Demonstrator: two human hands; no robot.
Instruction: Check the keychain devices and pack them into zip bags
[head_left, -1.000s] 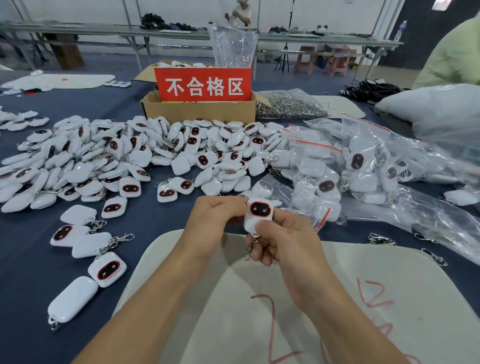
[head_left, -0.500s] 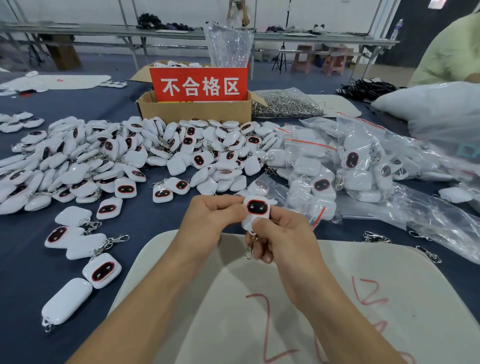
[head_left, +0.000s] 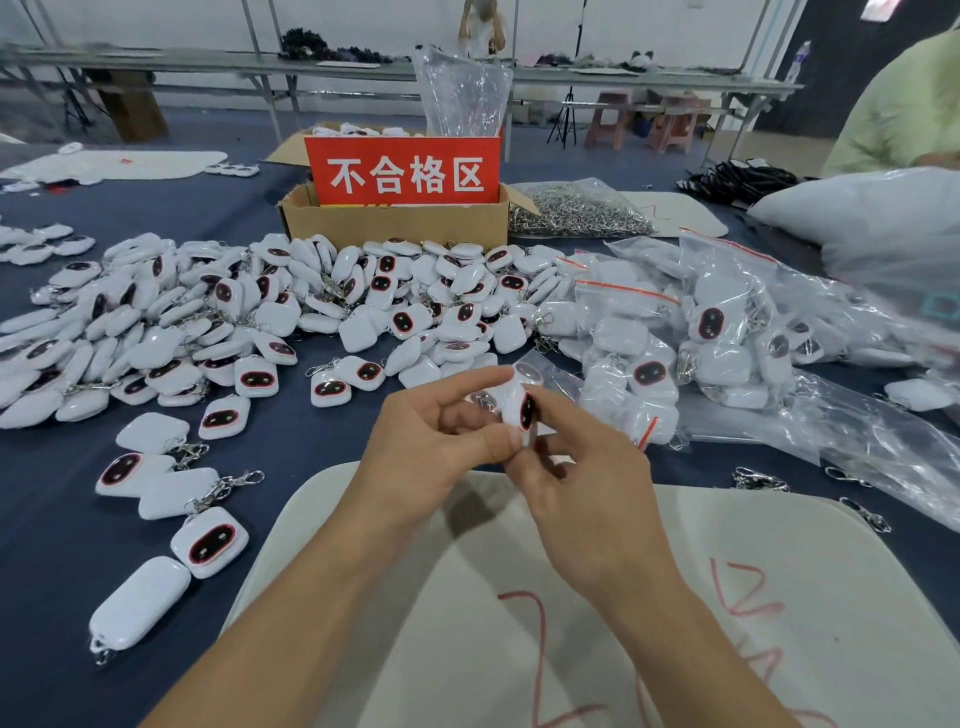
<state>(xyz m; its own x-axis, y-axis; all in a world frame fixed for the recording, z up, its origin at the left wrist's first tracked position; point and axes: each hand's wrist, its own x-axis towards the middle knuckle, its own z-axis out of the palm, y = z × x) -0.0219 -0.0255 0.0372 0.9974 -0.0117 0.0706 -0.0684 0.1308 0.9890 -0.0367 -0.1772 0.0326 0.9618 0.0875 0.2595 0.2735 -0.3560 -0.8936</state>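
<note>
At centre frame your left hand (head_left: 431, 447) and right hand (head_left: 582, 483) both pinch the keychain device (head_left: 522, 410); judge it light, rigid and smooth enough to slip, so grip its side edges, not its dark glossy face.

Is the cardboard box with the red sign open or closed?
Open. The cardboard box has its flaps folded outward, and white keychain devices show above its rim behind the red sign.
</note>
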